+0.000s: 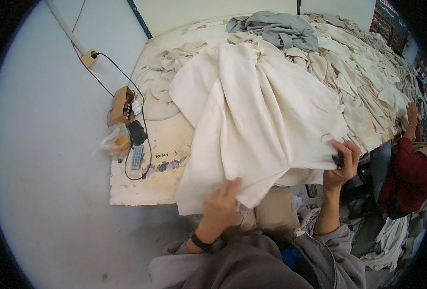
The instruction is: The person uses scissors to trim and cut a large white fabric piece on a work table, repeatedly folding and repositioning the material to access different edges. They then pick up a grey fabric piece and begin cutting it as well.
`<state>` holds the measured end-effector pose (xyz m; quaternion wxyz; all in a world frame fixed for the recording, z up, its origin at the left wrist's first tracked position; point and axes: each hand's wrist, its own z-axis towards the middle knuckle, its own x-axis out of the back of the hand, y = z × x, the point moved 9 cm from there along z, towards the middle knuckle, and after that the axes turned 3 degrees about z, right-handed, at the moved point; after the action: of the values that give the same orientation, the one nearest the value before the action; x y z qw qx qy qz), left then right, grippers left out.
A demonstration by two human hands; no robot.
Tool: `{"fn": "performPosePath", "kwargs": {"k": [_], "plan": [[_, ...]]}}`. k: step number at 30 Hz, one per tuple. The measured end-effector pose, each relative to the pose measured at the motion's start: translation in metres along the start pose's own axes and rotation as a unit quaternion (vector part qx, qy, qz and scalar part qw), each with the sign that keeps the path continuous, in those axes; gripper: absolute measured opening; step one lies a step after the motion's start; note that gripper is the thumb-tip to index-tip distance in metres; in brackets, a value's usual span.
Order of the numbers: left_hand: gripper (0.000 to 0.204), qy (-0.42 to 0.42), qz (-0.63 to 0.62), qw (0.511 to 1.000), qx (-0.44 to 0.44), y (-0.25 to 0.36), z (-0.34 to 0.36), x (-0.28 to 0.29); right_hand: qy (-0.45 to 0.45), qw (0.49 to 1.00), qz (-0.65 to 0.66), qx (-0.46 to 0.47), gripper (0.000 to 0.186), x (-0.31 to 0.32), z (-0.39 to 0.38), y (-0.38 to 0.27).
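The big cream cloth lies in the middle of the surface, and it could slip down, because its low edge hangs over the side near 6 o'clock and may be heavy. The right hand, at 4 o'clock, has its fingers closed on a small dark thing by the cloth's edge; that thing could snag the cloth if it is sharp. The left hand, near 6 o'clock, is blurry at the low edge, so I can't tell if its fingers pinch. The cloth's long way seems to run from 12 to 6 o'clock, with its narrower end pointing to 12.
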<state>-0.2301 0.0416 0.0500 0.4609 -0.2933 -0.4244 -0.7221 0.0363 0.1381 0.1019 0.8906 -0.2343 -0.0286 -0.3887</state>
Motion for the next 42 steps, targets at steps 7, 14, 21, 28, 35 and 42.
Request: {"fn": "performPosePath", "kwargs": {"k": [7,14,21,28,35,42], "plan": [[0.029,0.355,-0.007,0.907,0.226,-0.119,-0.051,0.113,-0.228,0.963,0.132,-0.061,0.024,-0.019,-0.021,-0.014],[0.049,0.550,0.049,0.827,0.103,-0.092,-0.109,0.196,-0.702,0.470,0.531,-0.062,0.020,-0.007,-0.095,-0.079],[0.045,0.253,0.117,0.958,-0.064,-0.119,0.042,0.129,-0.367,0.880,0.217,-0.209,0.026,-0.030,-0.004,0.024],[0.023,0.101,-0.025,0.991,0.082,-0.092,0.053,0.050,-0.305,0.929,0.090,-0.187,0.047,-0.051,-0.024,0.031],[0.019,0.076,-0.142,0.978,0.130,-0.054,0.055,-0.030,-0.346,0.930,0.003,-0.120,0.045,-0.069,-0.057,0.022],[0.009,0.014,-0.119,0.979,0.164,-0.052,0.055,-0.048,-0.374,0.903,0.017,-0.211,0.040,-0.069,-0.070,0.037]]}}
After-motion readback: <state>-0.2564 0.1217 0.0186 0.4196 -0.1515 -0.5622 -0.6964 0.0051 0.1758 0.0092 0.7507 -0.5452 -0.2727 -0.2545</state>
